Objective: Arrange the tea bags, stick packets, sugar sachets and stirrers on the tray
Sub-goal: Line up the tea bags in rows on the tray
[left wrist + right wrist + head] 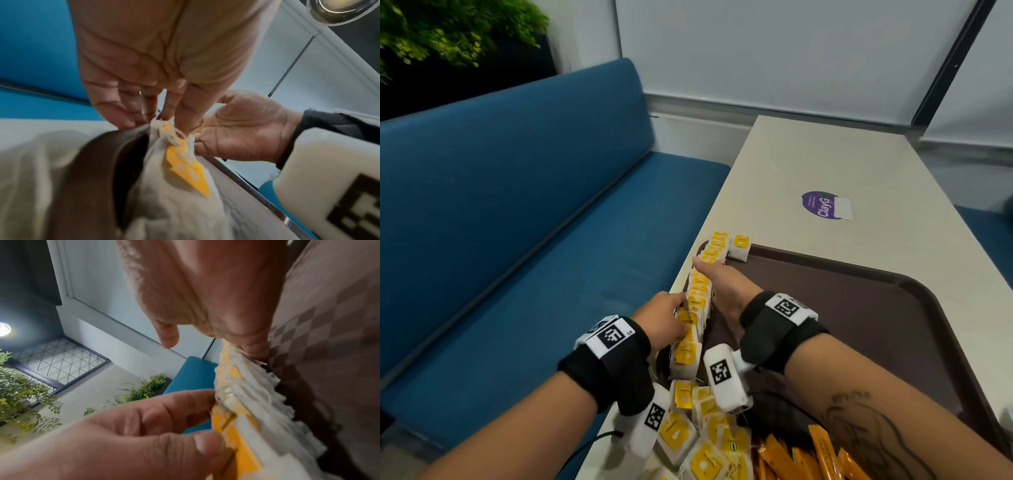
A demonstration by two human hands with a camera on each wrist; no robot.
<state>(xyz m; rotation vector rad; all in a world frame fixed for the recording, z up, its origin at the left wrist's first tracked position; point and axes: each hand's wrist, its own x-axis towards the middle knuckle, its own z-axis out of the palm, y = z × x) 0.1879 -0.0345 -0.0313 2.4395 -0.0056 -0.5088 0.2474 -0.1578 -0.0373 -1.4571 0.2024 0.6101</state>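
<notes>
A row of white tea bags with yellow tags stands on edge along the left rim of the brown tray. My left hand touches the row's left side with its fingertips. My right hand lies flat against the row's right side, thumb pointing away from me. The row is squeezed between both hands. Loose tea bags are heaped at the tray's near left corner. Orange stick packets lie beside the heap. No sugar sachets or stirrers are in view.
One tea bag leans on the tray's far left corner, apart from the row. The tray sits on a beige table bearing a purple sticker. A blue sofa runs close along the table's left edge.
</notes>
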